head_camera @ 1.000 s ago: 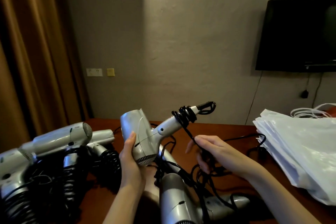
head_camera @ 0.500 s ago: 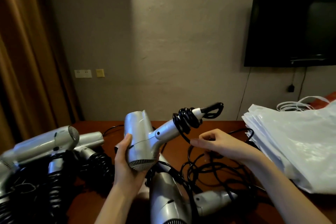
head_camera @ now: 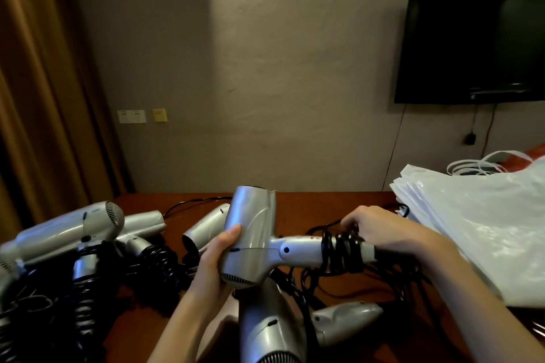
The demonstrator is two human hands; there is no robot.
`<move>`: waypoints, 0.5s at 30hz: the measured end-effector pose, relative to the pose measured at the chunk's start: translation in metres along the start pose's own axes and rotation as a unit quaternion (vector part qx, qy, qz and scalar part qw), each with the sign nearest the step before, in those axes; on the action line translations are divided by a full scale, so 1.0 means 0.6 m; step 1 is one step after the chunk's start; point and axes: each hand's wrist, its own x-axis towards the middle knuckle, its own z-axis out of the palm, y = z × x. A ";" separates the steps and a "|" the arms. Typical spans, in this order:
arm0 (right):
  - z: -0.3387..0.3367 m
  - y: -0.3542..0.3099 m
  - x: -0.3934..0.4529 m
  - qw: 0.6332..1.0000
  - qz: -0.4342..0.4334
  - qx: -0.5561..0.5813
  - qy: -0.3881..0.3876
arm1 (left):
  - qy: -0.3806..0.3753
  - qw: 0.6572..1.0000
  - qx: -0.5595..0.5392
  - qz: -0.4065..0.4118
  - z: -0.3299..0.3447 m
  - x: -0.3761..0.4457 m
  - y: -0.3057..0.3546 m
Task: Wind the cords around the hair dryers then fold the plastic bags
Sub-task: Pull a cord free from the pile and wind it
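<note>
Mid-wind: left hand grips the hair dryer body above the desk middle; right hand holds the cord coiled on the handle, fingers probably pinching it. Next: keep wrapping the slack. Plastic bags wait at the right edge.

No readable text, brand names, numbers or signs anywhere. Small red marks on the handle of the held hair dryer, right by the wound cord, too blurred to read. A faint light mark on the TV bottom bezel, illegible. Wall sockets at far left are plain, no lettering visible. Plastic bags at right show no print.
</note>
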 end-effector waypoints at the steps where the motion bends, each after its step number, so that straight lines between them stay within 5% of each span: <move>1: -0.003 -0.003 -0.004 1.000 -0.019 0.014 0.003 | -0.001 1.000 0.013 0.006 0.002 -0.001 -0.001; 9: -0.007 -0.031 -0.011 0.975 -0.143 0.085 0.149 | 0.006 0.980 0.147 0.136 0.029 -0.002 -0.009; 15: -0.010 -0.088 -0.033 0.958 -0.177 0.004 0.224 | 0.060 0.972 0.144 0.177 0.013 0.002 0.000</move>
